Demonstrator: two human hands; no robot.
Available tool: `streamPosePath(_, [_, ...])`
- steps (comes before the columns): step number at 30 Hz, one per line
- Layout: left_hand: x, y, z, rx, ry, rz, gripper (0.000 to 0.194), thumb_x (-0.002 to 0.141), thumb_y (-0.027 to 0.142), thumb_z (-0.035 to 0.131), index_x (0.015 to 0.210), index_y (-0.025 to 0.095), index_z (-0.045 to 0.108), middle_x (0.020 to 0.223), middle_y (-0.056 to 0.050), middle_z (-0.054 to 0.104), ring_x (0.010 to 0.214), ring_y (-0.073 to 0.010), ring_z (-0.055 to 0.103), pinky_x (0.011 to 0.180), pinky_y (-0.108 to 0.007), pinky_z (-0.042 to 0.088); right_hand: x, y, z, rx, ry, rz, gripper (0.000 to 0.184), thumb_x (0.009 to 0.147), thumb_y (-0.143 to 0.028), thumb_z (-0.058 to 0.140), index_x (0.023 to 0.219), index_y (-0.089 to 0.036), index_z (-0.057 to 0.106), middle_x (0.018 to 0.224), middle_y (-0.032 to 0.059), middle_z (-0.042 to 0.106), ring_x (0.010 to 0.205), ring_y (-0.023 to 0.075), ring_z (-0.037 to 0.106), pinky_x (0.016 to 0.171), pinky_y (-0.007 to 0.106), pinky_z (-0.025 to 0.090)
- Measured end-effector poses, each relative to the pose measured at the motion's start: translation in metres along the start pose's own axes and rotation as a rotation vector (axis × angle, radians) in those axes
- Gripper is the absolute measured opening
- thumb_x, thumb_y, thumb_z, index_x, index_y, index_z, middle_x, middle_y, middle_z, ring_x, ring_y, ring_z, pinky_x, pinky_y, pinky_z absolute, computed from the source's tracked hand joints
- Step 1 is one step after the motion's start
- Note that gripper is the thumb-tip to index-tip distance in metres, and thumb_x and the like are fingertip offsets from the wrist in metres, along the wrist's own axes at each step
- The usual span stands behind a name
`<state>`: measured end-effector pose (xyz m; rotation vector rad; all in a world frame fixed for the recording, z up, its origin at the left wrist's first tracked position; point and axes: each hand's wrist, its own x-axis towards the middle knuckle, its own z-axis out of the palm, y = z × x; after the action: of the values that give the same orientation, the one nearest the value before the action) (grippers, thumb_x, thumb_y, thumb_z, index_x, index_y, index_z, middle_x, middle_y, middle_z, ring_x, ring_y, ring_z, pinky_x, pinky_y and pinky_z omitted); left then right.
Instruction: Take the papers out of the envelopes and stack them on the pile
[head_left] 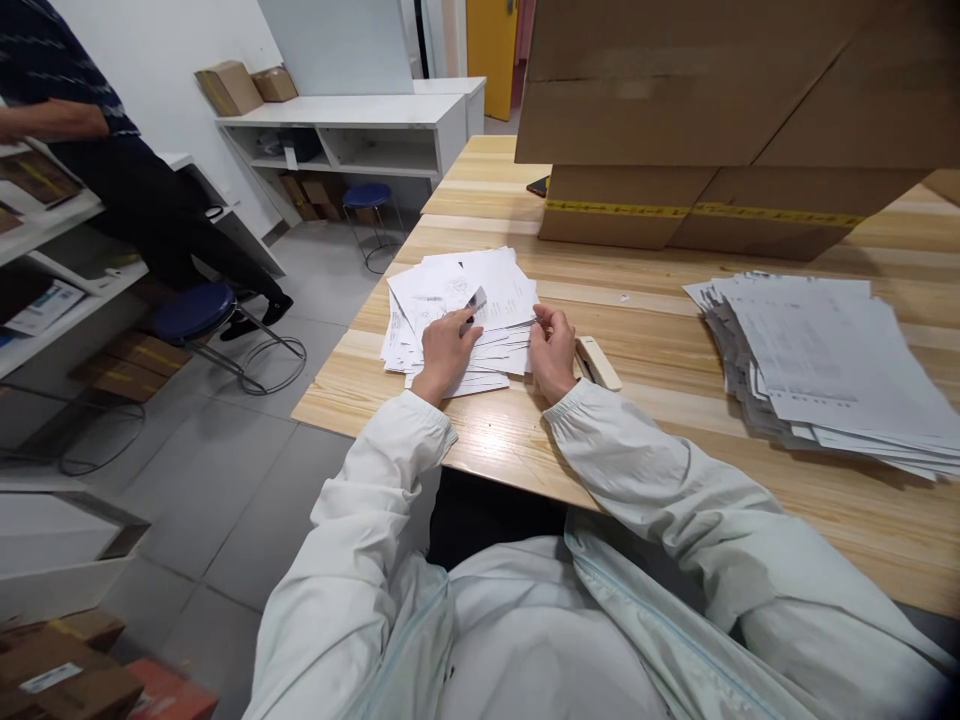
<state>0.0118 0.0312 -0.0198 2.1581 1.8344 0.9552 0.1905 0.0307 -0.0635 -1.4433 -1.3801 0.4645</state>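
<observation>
Loose pile of printed white papers (501,285) lies on a pale wooden table (645,275), near its left end and close to the seated person's edge. Sheets overlap unevenly, corners fanned at several angles; the print is too small to read from here.

Left hand (448,357) rests on the near part of the pile, fingers curved over the top sheets, thumb a little apart from them; cannot tell whether it grips any paper. Right hand (553,352) sits at the pile's right edge, fingers curled and drawn in narrow, tips at the sheet edges; cannot tell whether a sheet is pinched between them. Both wrists end in pale, gathered jacket sleeves (645,470).

Just right of the right hand: a cream stapler-like tool (600,364), lying on the wood. Farther right, well apart, a thicker stack of paper (832,350), edges ragged. Behind, a large cardboard carton (720,110) with yellow tape along its lower part; a small dark object (538,187) beside it, partly hidden.

Beyond the table, left: blue-topped stool (195,308) on grey tile; a co-worker in dark clothes (124,185) stands at white shelving. Yellow door (491,55) at the back.
</observation>
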Motion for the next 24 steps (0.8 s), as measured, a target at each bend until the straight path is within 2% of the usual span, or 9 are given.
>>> streamPosePath(3, [0.000,0.000,0.000,-0.015,0.001,-0.005,0.034,0.087,0.023,0.068,0.121,0.024,0.072,0.126,-0.007,0.072,0.115,-0.0261,0.068,0.100,-0.039,0.049,-0.003,-0.008,-0.003,-0.008,0.067,0.041,0.035,0.087,-0.021,0.042,0.115,-0.022,0.063,0.117,0.0093,0.066,0.113,0.0244,0.054,0.101,0.044,0.042])
streamPosePath(6, [0.000,0.002,-0.001,-0.016,-0.007,-0.015,0.033,0.088,0.023,0.067,0.120,0.026,0.072,0.125,-0.006,0.073,0.115,-0.0256,0.067,0.100,-0.038,0.049,-0.006,-0.017,-0.005,-0.016,0.076,0.038,0.032,0.088,-0.023,0.044,0.110,-0.022,0.067,0.116,0.0089,0.068,0.114,0.0257,0.053,0.102,0.045,0.041])
streamPosePath(15, [0.000,0.003,-0.002,0.005,-0.025,-0.017,0.034,0.086,0.027,0.071,0.120,0.025,0.073,0.121,-0.008,0.074,0.110,-0.0259,0.069,0.097,-0.038,0.050,-0.005,-0.038,-0.001,-0.139,0.001,-0.049,0.033,0.091,-0.027,0.048,0.117,-0.026,0.068,0.107,0.0061,0.073,0.104,0.0267,0.057,0.102,0.049,0.033])
streamPosePath(19, [0.000,0.002,-0.002,0.010,-0.014,0.002,0.029,0.090,0.026,0.065,0.118,0.024,0.074,0.121,-0.008,0.074,0.112,-0.0255,0.068,0.097,-0.037,0.049,-0.001,-0.040,0.005,-0.163,-0.029,-0.033,0.029,0.091,-0.028,0.049,0.112,-0.025,0.069,0.100,0.0066,0.073,0.105,0.0275,0.056,0.102,0.050,0.031])
streamPosePath(24, [-0.001,0.002,-0.001,0.049,-0.015,0.017,0.026,0.097,0.026,0.052,0.104,0.022,0.077,0.111,-0.008,0.078,0.101,-0.0249,0.071,0.089,-0.035,0.049,0.000,-0.040,0.004,-0.130,-0.039,-0.043,0.032,0.091,-0.027,0.047,0.114,-0.024,0.068,0.106,0.0072,0.073,0.105,0.0271,0.056,0.104,0.050,0.030])
